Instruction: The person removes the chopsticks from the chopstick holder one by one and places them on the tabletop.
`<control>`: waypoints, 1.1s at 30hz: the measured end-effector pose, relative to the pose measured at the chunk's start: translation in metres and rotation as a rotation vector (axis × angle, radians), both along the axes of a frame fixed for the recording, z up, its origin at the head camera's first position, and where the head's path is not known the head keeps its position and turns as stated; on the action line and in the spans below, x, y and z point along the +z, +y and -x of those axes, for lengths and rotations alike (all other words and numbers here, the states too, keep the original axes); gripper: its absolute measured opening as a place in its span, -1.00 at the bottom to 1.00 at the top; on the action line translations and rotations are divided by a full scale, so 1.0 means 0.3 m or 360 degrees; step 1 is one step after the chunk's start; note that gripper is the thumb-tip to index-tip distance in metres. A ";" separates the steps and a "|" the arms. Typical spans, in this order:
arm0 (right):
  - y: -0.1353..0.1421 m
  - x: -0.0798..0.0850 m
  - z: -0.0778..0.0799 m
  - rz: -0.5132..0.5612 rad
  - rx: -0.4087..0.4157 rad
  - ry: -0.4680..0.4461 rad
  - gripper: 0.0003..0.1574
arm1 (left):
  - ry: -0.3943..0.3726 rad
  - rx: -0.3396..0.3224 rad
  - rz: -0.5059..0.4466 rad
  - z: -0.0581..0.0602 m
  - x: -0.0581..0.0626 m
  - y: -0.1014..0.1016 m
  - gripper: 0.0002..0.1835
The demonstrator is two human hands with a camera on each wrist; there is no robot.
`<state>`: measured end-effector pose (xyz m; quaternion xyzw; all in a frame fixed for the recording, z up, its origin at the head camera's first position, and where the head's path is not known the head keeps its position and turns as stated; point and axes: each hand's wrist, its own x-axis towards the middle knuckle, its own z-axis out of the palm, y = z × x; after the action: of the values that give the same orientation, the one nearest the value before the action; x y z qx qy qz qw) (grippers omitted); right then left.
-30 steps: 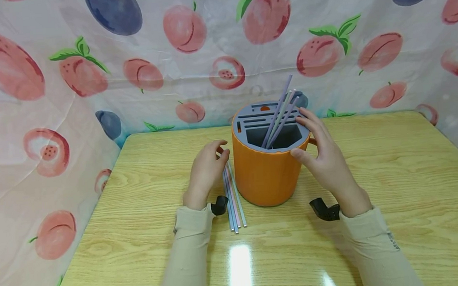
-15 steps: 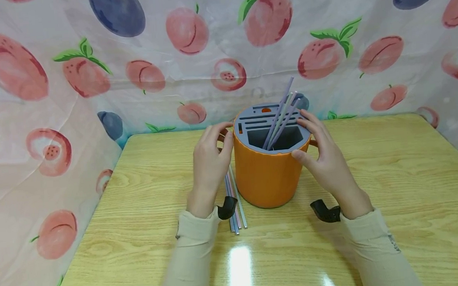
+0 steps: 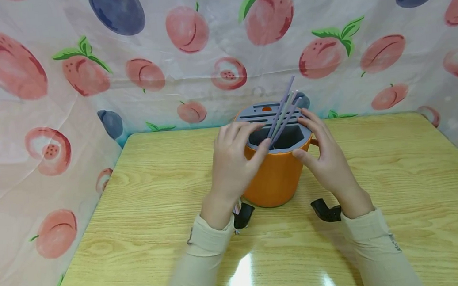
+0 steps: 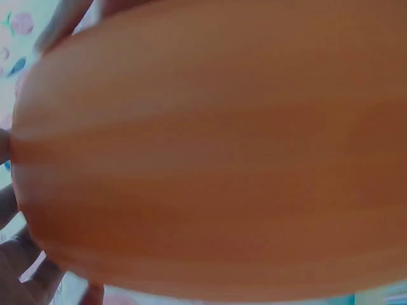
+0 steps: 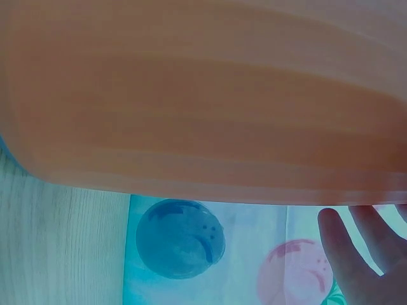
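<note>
An orange mug-shaped desk organizer with a slotted grey top stands on the table. Several thin purple and pale green sticks lean out of its large front compartment. My left hand is over the organizer's front left, thumb and fingers parted around the compartment, the thumb tip overlapping the sticks. My right hand holds the right side of the organizer, thumb at the front rim and fingers at the top edge. The orange wall fills most of the left wrist view, with fingers at the left.
Thin pastel sticks lie on the wooden table, mostly hidden under my left wrist. A fruit-print cloth hangs behind the table and along its left side. A dark handle sits behind my right hand.
My left hand has moved from beside the loose sticks, up past the organizer's left rim, and right to over its front compartment. My right hand has kept its place on the organizer.
</note>
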<state>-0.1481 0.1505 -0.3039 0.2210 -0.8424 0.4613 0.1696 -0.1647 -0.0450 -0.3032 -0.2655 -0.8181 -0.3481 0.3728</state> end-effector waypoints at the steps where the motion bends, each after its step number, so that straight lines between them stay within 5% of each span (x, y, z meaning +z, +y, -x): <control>1: 0.000 0.000 0.000 0.0000 0.0001 0.0005 -0.27 | 0.0008 -0.0004 0.0029 -0.004 0.000 0.010 -0.70; 13: -0.005 0.002 0.004 -0.0006 0.0008 0.0044 -0.27 | -0.0075 -0.0026 0.0087 -0.041 0.006 0.057 -0.72; 33: -0.007 0.001 0.004 0.0016 0.0000 0.0046 -0.28 | -0.0152 0.0011 0.0316 -0.043 0.002 0.057 -0.72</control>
<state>-0.1491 0.1485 -0.3035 0.2267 -0.8375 0.4624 0.1828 -0.1519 -0.0277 -0.3026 -0.2814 -0.8664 -0.2762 0.3063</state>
